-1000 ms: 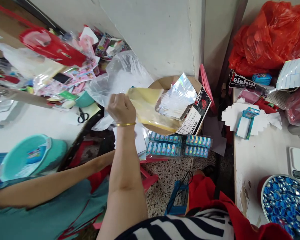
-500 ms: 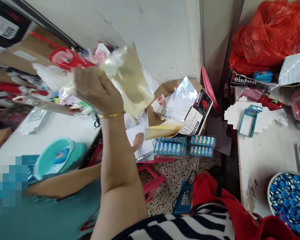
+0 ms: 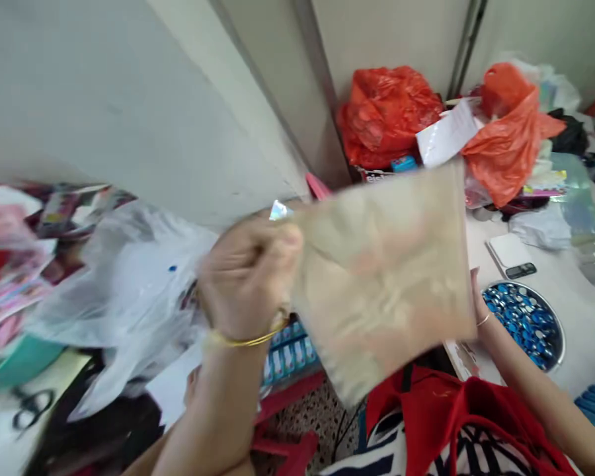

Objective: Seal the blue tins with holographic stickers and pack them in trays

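My left hand (image 3: 250, 277), with a gold bangle at its wrist, is closed on the upper left corner of a yellowish see-through plastic bag (image 3: 391, 277). The bag hangs flat and wide in front of me, blurred by motion. My right hand (image 3: 480, 305), wearing a thin bracelet, is at the bag's right edge. Most of its fingers are behind the bag, so I cannot tell whether they grip it. Below the bag's left side lie rows of small blue packs (image 3: 290, 357).
On the right table are a bowl of blue-and-silver caps (image 3: 523, 324), a small scale (image 3: 513, 254) and red plastic bags (image 3: 389, 116). To the left are clear plastic bags (image 3: 143, 264), black scissors (image 3: 32, 406) and white sheets (image 3: 178, 383) beside another person's hand (image 3: 191, 387).
My left hand has lifted the yellowish bag out of the carton area and carried it right. My right hand has come into view at the bag's edge. The view has swung right.
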`<state>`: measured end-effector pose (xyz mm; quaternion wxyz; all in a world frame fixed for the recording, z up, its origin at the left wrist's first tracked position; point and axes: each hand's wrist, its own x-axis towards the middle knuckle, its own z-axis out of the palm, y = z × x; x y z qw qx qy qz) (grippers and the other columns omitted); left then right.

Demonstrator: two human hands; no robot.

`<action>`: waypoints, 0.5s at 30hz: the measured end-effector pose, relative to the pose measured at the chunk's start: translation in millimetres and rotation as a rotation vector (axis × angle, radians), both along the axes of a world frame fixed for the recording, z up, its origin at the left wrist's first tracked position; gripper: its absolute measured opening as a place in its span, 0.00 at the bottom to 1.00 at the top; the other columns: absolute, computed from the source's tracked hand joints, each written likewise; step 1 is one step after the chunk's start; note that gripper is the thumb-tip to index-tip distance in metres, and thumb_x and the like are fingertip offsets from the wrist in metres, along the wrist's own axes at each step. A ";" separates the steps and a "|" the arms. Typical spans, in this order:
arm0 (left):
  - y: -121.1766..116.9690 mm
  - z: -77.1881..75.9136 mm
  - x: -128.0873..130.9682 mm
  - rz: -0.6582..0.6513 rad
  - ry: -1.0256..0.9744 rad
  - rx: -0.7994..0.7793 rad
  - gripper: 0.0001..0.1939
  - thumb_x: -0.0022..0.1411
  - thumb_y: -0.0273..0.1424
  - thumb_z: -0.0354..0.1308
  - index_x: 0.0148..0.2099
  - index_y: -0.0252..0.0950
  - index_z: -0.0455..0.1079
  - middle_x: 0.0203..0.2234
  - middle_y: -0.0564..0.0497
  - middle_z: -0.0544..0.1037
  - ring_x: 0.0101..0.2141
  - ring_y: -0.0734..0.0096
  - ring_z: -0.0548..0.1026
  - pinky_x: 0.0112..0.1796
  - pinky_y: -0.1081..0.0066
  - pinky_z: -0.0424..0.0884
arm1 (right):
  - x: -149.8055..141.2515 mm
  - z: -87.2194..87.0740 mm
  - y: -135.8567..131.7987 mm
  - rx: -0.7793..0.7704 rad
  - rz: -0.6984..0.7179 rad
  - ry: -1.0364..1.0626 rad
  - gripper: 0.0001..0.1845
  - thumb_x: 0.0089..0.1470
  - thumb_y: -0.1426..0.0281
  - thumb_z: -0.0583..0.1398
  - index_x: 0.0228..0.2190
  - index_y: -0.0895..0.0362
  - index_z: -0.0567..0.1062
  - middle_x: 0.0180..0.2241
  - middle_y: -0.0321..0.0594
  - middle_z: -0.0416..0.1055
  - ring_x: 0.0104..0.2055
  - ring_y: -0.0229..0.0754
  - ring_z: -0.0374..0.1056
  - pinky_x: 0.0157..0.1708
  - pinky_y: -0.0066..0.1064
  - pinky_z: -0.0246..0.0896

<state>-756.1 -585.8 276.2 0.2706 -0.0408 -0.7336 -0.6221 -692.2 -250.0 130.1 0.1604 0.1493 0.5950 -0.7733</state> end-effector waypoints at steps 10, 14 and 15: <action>186.0 -243.5 -44.9 -0.648 -0.700 -0.167 0.18 0.56 0.45 0.65 0.26 0.35 0.71 0.19 0.56 0.70 0.23 0.75 0.69 0.26 0.74 0.67 | 107.3 -26.7 30.6 -0.076 -0.469 -0.331 0.31 0.35 0.55 0.77 0.42 0.52 0.80 0.40 0.42 0.83 0.43 0.53 0.79 0.47 0.44 0.74; 203.7 -270.4 -114.6 -0.477 -0.734 -0.329 0.17 0.64 0.43 0.62 0.43 0.33 0.75 0.32 0.47 0.78 0.34 0.67 0.77 0.36 0.68 0.75 | 141.5 -17.9 53.3 -0.034 -0.701 -0.411 0.30 0.43 0.54 0.73 0.48 0.50 0.78 0.41 0.41 0.83 0.38 0.50 0.79 0.40 0.41 0.76; 202.4 -273.1 -132.7 -0.408 -0.728 -0.374 0.18 0.65 0.42 0.61 0.48 0.32 0.74 0.38 0.44 0.79 0.39 0.64 0.77 0.41 0.65 0.76 | 152.2 -9.6 60.5 -0.010 -0.764 -0.417 0.31 0.44 0.54 0.73 0.50 0.49 0.78 0.43 0.41 0.83 0.39 0.50 0.80 0.39 0.40 0.76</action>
